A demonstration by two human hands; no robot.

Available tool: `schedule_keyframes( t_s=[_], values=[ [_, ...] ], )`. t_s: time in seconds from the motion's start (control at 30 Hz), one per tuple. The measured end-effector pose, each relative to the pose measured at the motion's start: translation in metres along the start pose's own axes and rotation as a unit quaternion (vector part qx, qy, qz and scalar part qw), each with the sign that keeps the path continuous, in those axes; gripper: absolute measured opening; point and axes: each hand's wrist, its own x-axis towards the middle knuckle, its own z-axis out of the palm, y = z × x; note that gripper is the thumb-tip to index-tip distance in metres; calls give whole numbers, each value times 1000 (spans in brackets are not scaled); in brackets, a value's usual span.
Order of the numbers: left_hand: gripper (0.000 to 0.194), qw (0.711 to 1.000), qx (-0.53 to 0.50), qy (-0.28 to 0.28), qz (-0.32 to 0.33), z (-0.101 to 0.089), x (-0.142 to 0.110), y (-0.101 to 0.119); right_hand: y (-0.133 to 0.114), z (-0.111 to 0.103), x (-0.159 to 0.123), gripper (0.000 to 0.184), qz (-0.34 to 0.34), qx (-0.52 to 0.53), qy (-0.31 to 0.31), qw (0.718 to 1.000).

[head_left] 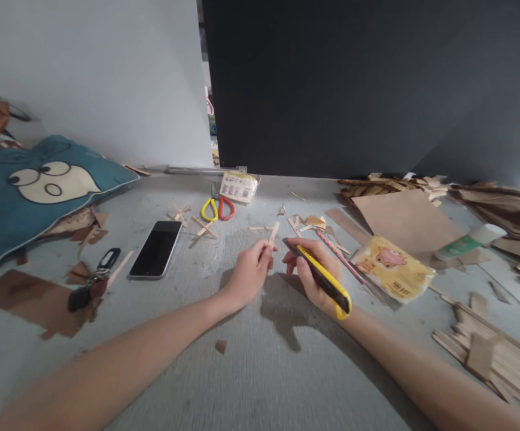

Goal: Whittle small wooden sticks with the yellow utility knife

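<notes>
Your left hand is closed on a narrow wooden stick, pinched between thumb and fingers with its free end pointing up and away from you. Your right hand is wrapped around a yellow-and-black craft knife. Its front end points toward the stick but sits apart from it, and whether the blade is out is too small to tell. I can't make out any cut on the stick you hold.

As for what is done, two crossed-stick pieces lie ahead and to the left of your left grip, one nearer and one farther; whether they are glued, I can't tell. Just beyond your right fingers are short wooden bits, which look already cut. Another thin stick lies flat just past your left fingertips, beside the held one.

Plenty of material looks unused: a pile of flat sticks sits well to the right of your knife grip, nearer you. The scissors lie ahead-left of your left hand, and the glue tube lies far right of your right hand; neither is in use.
</notes>
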Motion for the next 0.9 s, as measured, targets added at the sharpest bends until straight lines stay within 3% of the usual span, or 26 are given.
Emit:
schedule_keyframes(
  t_s=[0.27,0.9],
  values=[
    [29,999,19,-34,8,0,-1,3,-2,1,1,24,-85,-97,15,992],
    [29,999,22,-28,15,1,-1,3,-5,5,5,26,-132,-109,23,985]
  ],
)
